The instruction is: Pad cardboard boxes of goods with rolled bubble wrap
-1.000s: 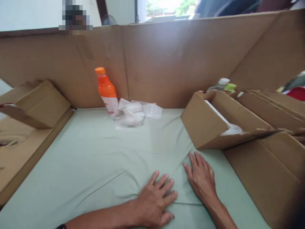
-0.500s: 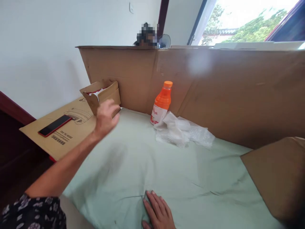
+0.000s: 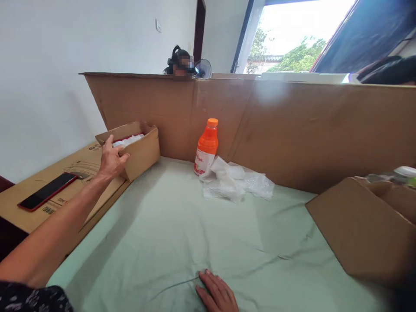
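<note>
1. The left hand [image 3: 112, 161] reaches the small cardboard box [image 3: 144, 151], its fingers at the near rim and the thumb held apart from them; I cannot tell whether they are clamped on the cardboard.
2. Just beyond those fingers, white wrapping [image 3: 131, 140] and a dark red edge show inside the box.
3. The right hand [image 3: 219, 292] lies palm down, grasping nothing, its fingers close together and the thumb slightly apart.
4. Under the right fingers spreads a pale green cloth [image 3: 162, 229], finely wrinkled, with a sharp crease running leftward from the fingertips and a long shadow nearer the left forearm.
5. Below the left fingers is a flat, printed cardboard surface [image 3: 105, 193]; a red-edged phone [image 3: 48, 190] lies on it, to their left and nearer the wearer.
6. Beyond the right fingertips, an orange bottle [image 3: 207, 143] stands upright beside crumpled bubble wrap [image 3: 235, 180].
7. Well to the right of the right fingers sits a larger cardboard box [image 3: 364, 225].
8. Past both hands' fingers, a cardboard partition [image 3: 292, 125] crosses the far side.
9. Farther beyond the left fingers are a pale wall [image 3: 48, 56] with a switch [image 3: 158, 25], another person [image 3: 177, 58] and a fan [image 3: 203, 68]; beyond the right fingers, a bright opening [image 3: 292, 26] shows trees.
</note>
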